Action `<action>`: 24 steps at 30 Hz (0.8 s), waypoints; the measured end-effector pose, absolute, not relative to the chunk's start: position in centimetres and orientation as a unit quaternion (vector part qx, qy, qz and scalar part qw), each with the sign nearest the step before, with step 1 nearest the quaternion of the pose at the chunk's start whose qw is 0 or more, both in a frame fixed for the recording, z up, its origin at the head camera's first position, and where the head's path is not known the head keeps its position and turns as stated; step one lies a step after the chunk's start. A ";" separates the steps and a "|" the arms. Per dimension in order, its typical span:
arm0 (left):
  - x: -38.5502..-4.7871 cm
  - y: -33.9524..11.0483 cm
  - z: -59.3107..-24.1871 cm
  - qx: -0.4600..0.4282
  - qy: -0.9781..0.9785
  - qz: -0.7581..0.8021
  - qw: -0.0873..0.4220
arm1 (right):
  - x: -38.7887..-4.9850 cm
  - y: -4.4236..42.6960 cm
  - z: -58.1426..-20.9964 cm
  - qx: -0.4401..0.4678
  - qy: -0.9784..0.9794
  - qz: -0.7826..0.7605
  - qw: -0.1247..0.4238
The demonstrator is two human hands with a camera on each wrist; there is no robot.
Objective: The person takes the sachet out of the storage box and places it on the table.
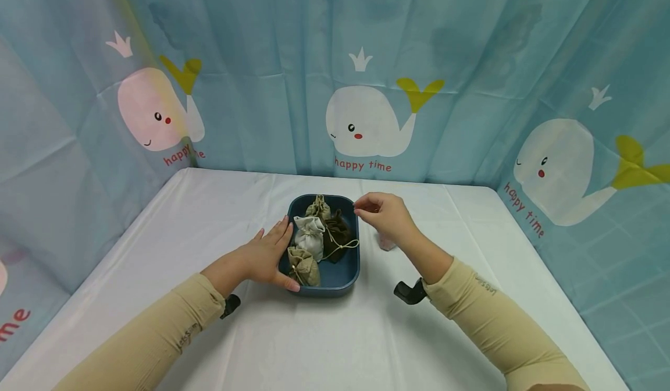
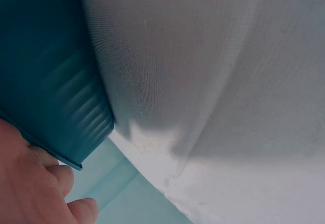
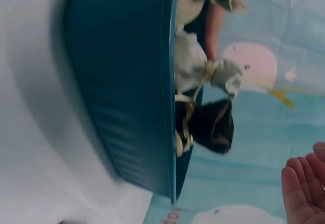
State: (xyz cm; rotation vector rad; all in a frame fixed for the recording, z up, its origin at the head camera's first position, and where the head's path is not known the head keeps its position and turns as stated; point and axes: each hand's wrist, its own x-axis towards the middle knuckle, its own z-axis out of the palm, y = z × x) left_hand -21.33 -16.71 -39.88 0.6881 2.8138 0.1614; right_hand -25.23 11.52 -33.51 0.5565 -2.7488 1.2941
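A dark blue tub (image 1: 335, 291) stands mid-table. Inside lie several drawstring pouches: a tan one (image 1: 319, 206) at the back, a white one (image 1: 310, 238), a dark brown one (image 1: 339, 234) with a pale cord, and an olive-tan one (image 1: 305, 266) in front. My left hand (image 1: 264, 257) rests on the tub's left rim, fingers spread and thumb at the near corner. Beside the far right rim my right hand (image 1: 386, 213) hovers with loosely bent fingers; the right wrist view shows nothing in them. Below it a pinkish thing (image 1: 386, 242) sits on the cloth, partly hidden.
A white cloth (image 1: 230, 205) with creases covers the table. Blue curtains (image 1: 251, 112) printed with whales hang around its back and sides. Black wrist mounts (image 1: 410, 292) stick out under the forearms, near the tabletop.
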 end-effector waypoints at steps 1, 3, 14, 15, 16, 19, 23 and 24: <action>-21.3 -16.7 -39.8 0.236 0.963 0.056 0.119 | -25.0 11.3 -33.5 0.182 -0.889 0.419 0.020; -21.3 -16.7 -39.8 0.235 0.963 0.057 0.119 | -24.6 10.9 -33.5 0.187 -0.889 0.418 0.007; -21.2 -16.7 -39.8 0.238 0.962 0.059 0.117 | -23.6 9.4 -34.8 0.242 -0.885 0.397 -0.033; -21.2 -16.7 -39.8 0.238 0.962 0.059 0.117 | -23.5 9.2 -35.0 0.249 -0.883 0.396 -0.037; -21.2 -16.7 -39.8 0.238 0.962 0.060 0.116 | -23.4 9.0 -35.2 0.256 -0.882 0.394 -0.042; -21.2 -16.7 -39.7 0.238 0.962 0.063 0.118 | -23.0 8.5 -35.6 0.276 -0.877 0.390 -0.050; -21.2 -16.7 -39.6 0.237 0.962 0.064 0.119 | -22.5 7.8 -35.9 0.293 -0.869 0.395 -0.058; -21.2 -16.7 -39.6 0.237 0.962 0.062 0.119 | -22.5 7.7 -36.0 0.297 -0.867 0.396 -0.061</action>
